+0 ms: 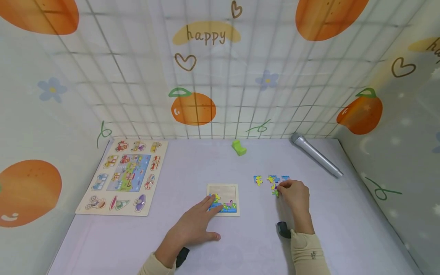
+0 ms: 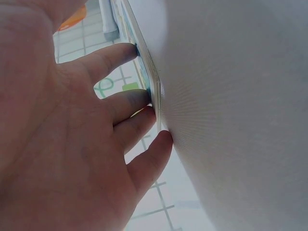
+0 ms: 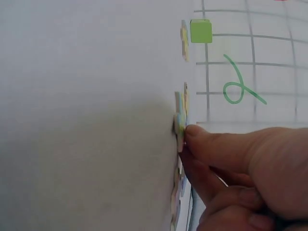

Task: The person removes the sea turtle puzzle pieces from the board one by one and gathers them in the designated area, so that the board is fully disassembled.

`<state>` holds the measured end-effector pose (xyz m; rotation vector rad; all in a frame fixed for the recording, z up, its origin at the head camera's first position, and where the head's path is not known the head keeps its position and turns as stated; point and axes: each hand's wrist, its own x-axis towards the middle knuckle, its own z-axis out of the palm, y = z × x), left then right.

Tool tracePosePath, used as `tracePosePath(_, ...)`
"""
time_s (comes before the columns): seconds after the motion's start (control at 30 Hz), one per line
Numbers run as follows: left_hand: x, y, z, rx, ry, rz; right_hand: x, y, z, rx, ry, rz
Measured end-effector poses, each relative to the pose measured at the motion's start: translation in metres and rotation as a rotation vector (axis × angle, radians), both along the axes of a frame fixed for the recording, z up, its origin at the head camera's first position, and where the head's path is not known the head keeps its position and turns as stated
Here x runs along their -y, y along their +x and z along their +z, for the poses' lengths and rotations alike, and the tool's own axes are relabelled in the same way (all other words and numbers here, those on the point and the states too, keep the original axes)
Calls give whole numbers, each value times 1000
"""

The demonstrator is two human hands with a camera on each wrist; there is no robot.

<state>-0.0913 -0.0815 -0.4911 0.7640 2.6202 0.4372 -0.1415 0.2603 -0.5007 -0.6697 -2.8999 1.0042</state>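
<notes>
A small square wooden puzzle frame (image 1: pixel 221 186) lies on the table with blue, green and pink jigsaw pieces (image 1: pixel 230 207) fitted along its lower part. My left hand (image 1: pixel 192 227) rests its spread, fairly straight fingers on the frame's left side; in the left wrist view the fingertips (image 2: pixel 144 96) meet its edge. To the right, my right hand (image 1: pixel 296 195) pinches a green and yellow jigsaw piece (image 1: pixel 275 193) between thumb and finger. Around it lie several loose jigsaw pieces (image 1: pixel 258 180). The right wrist view shows the thumb (image 3: pixel 197 134) against the piece, close to the tabletop.
A large wooden vehicle puzzle board (image 1: pixel 99 206) lies at the left. Toward the back are a light green block (image 1: pixel 238 148) and a silver microphone (image 1: pixel 316 156) at the right. A patterned curtain (image 1: pixel 220 76) over a wire grid stands behind the white table (image 1: pixel 247 248).
</notes>
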Motion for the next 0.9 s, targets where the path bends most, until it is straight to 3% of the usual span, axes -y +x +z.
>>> tracePosePath(0.43,0,0,0,14,-5,6,1,0,1,-6,30,-17)
tracePosePath(0.9,0,-1,-4,15,3,11,5,-1,-1,1,29,40)
